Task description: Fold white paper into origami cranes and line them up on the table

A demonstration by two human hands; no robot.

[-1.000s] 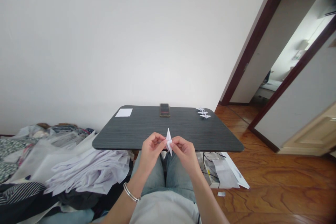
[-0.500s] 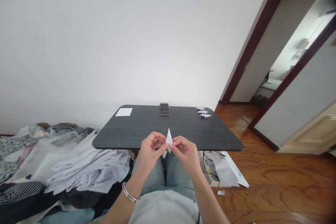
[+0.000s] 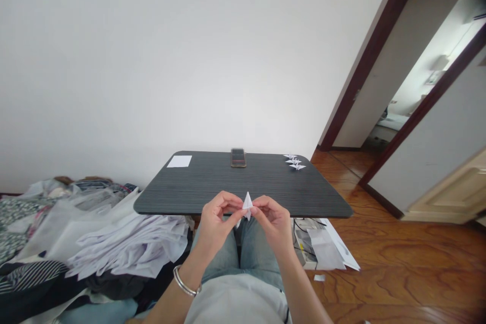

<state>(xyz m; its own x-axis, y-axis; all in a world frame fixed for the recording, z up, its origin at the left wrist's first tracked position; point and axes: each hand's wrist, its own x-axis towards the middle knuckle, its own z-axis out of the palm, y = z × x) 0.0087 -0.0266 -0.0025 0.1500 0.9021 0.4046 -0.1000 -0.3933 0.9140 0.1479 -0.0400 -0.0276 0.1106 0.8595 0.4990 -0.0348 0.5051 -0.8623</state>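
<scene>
A small white folded paper piece [image 3: 247, 202] with a pointed tip sticks up between my two hands, just over the near edge of the dark table [image 3: 212, 187]. My left hand [image 3: 216, 225], with a silver bracelet at the wrist, pinches the paper from the left. My right hand [image 3: 274, 223] pinches it from the right with thumb and forefinger. Both hands hover above my lap in blue jeans.
On the table's far side lie a white paper sheet [image 3: 179, 161], a phone [image 3: 238, 158] and three small folded paper cranes [image 3: 295, 162]. A heap of papers and clothes [image 3: 94, 243] fills the floor at left. Papers [image 3: 322, 248] lie on the wooden floor at right, near an open doorway [image 3: 417, 91].
The paper's visible tip has become shorter as my fingers closed in on it. Both hands shifted slightly right and up.
</scene>
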